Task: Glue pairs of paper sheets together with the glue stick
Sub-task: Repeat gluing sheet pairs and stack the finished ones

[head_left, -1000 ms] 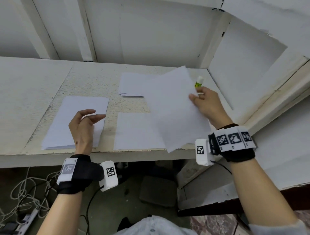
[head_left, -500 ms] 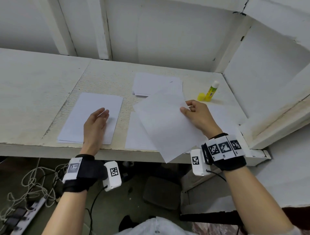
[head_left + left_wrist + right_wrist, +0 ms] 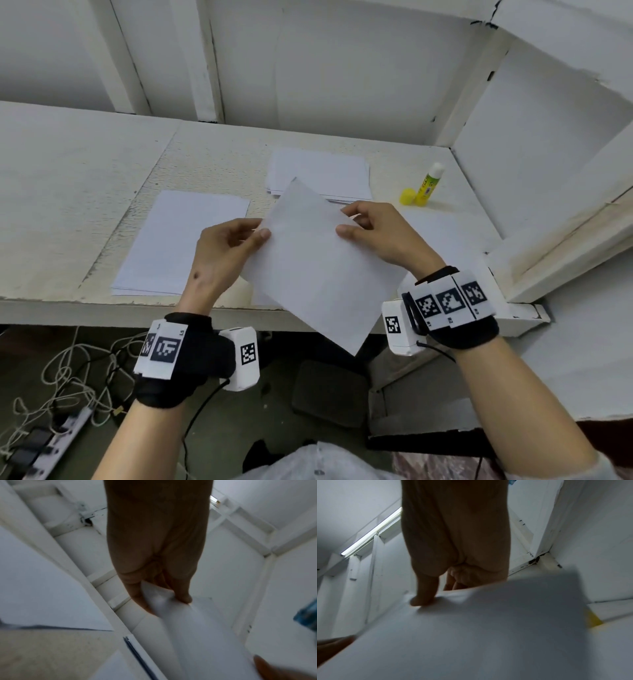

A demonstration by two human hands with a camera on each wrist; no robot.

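**Two hands now hold the sheet**

Your left hand (image 3: 224, 255) has come up off the pile on the left and now takes the loose sheet (image 3: 322, 270), which half a second ago only your right hand (image 3: 375, 236) held. The sheet has also swung nearer to you.

Your left thumb and fingers pinch the sheet's left edge. Your right thumb and fingers pinch its top right edge. In the left wrist view the paper bunches a little where the fingers (image 3: 140, 599) squeeze it. You hold it on two sides so the thin paper stays flat and does not flop, I think.

The sheet hangs in the air between your hands, tilted, with one corner pointing down past the edge of the shelf (image 3: 85, 161). Under it, a little of another sheet (image 3: 442, 229) shows just past your right hand. That is likely the one you want to stick it to, so you hold the loose sheet above it to line it up.

Left of your left hand lies a flat pile of paper (image 3: 178, 240). Beyond your fingers sits another stack of paper (image 3: 325, 171). The glue stick (image 3: 428, 185) stands past your right hand with its yellow cap (image 3: 407, 196) off beside it. It is not in your grip, so it looks like the gluing is done for this pair.
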